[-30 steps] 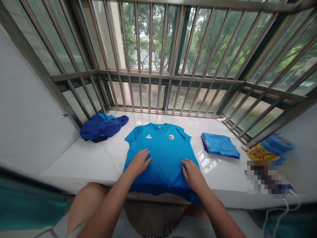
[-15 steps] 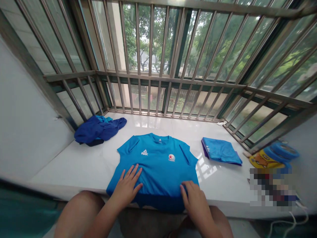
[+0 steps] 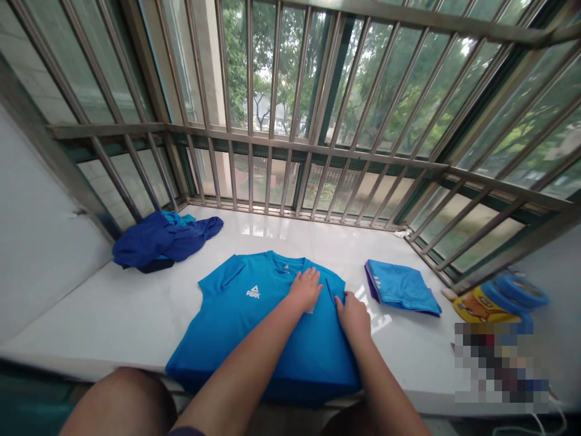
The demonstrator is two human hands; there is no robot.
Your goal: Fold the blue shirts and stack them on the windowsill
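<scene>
The bright blue T-shirt (image 3: 254, 327) lies spread face up in the lower centre of the frame on the white sill (image 3: 113, 315), its hem hanging over the near edge. The left hand (image 3: 305, 289) lies flat on the chest with fingers spread narrow, holding nothing; the right hand (image 3: 353, 315) presses the right sleeve area, fingers together, and whether it pinches cloth I cannot tell. The glossy sill looks slick, so a sideways push could drag the whole shirt and wrinkle it, or tip the overhanging hem off. A folded blue garment (image 3: 402, 286) lies right of centre, a dark blue heap (image 3: 161, 240) at left.
</scene>
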